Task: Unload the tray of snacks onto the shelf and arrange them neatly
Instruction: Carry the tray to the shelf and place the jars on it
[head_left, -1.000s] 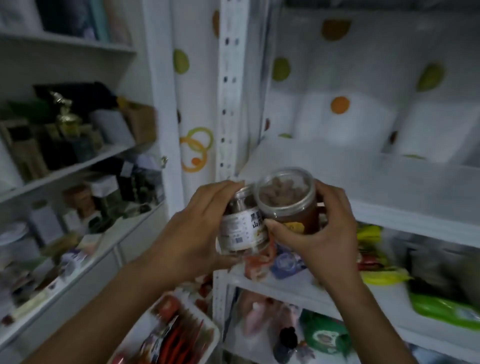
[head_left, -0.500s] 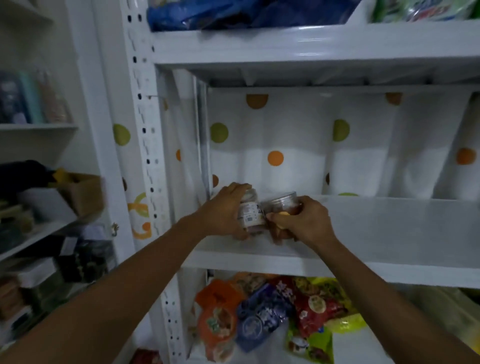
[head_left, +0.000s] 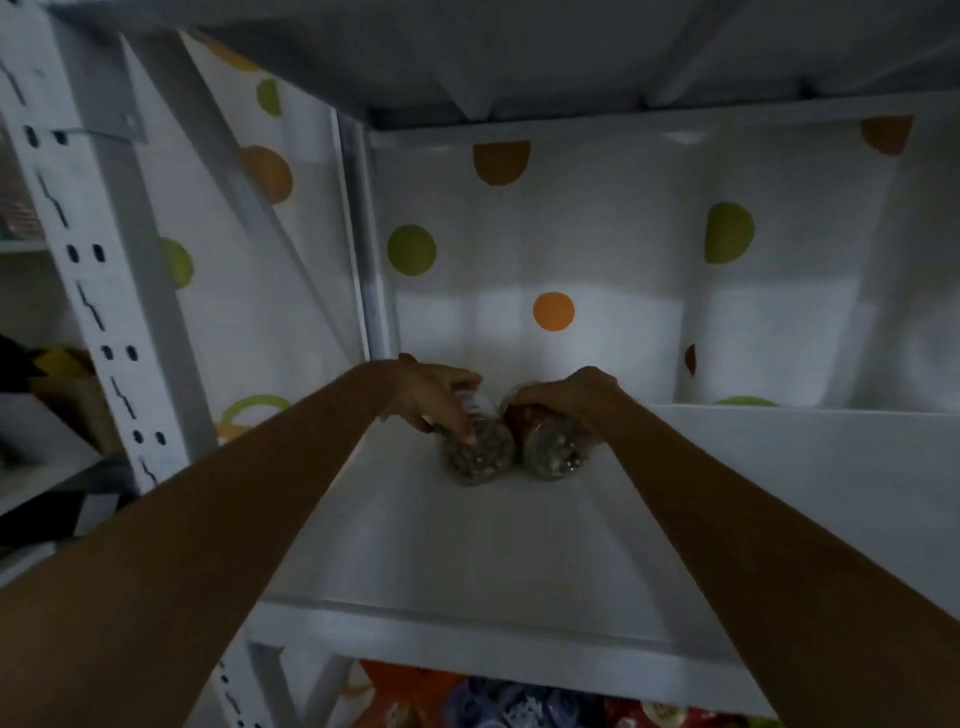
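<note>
Two clear plastic snack jars lie on their sides, side by side and touching, deep on the white shelf (head_left: 467, 551), round ends facing me. My left hand (head_left: 434, 395) grips the left jar (head_left: 475, 454), which holds dark pieces. My right hand (head_left: 566, 397) grips the right jar (head_left: 556, 452), which shows reddish-brown contents under my fingers. Both arms reach far in from the front edge. The tray is out of view.
A white cloth with green and orange dots (head_left: 553, 310) hangs behind and left of the shelf. A perforated white upright (head_left: 93, 312) stands left. The shelf above (head_left: 519, 52) hangs low. Colourful snack bags (head_left: 498, 701) fill the shelf below.
Both hands have carried the jars from chest height, over the shelf's front edge, to the back of the shelf. The jars now lie on their sides. The view has moved in closer.
</note>
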